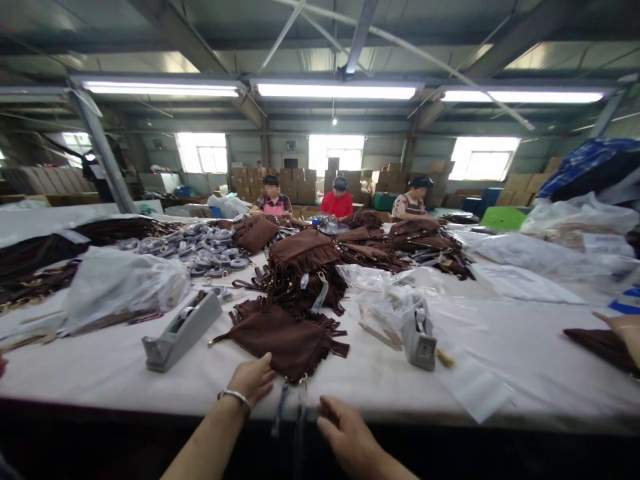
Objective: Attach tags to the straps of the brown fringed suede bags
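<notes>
A brown fringed bag (280, 339) lies flat at the near side of the table, gold clasps at its lower corner. Two strap ends (278, 408) hang from that corner over the table edge. My left hand (253, 381), with a bracelet on the wrist, is beside the bag's lower left edge; its thumb and fingers are apart and nothing shows in it. To the right of the straps is my right hand (344, 427), slightly curled, thumb apart from the fingers, holding nothing visible. Behind the bag rises a pile of similar bags (303, 252).
Grey tape dispensers stand left (183, 330) and right (419, 340) of the bag. Wrapped grey straps (210, 243) and plastic bags (127, 283) cover the left side. Another person's hand (625, 333) is on a brown piece at far right. Several people sit across the table.
</notes>
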